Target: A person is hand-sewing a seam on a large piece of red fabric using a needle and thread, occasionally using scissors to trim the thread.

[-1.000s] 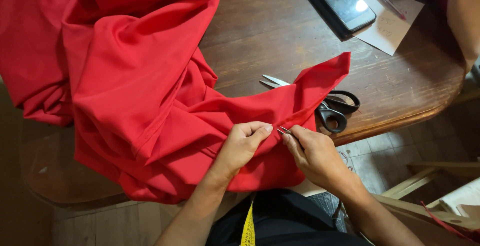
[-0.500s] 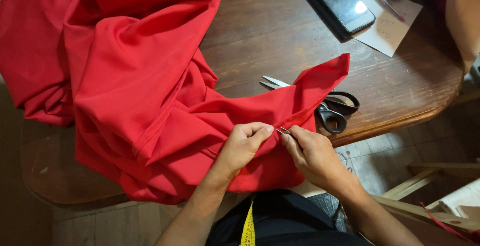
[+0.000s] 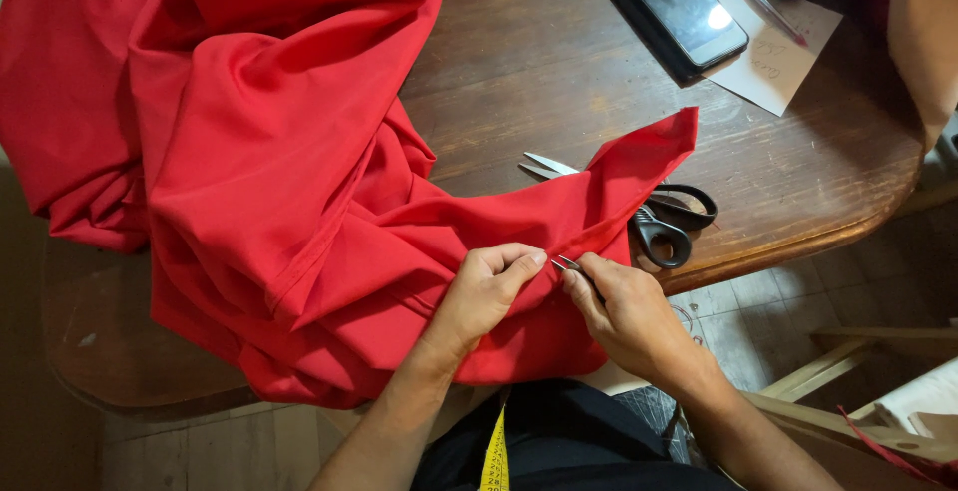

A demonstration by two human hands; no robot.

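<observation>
The left hand (image 3: 484,291) pinches the red cloth (image 3: 299,202) at the table's (image 3: 559,72) near edge, and the right hand (image 3: 624,311) holds a small metal tool (image 3: 569,264) tight against it, so a slip could poke a finger or tear the cloth.

Both forearms are bare, with no sleeves, rings or watch showing. Dark clothing (image 3: 569,441) covers the lap, a yellow measuring tape (image 3: 494,451) hanging over it.

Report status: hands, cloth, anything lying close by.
Left hand pinching red cloth. Right hand gripping small metal tool at the fabric. Scissors partly under cloth corner, beside the hands.
</observation>
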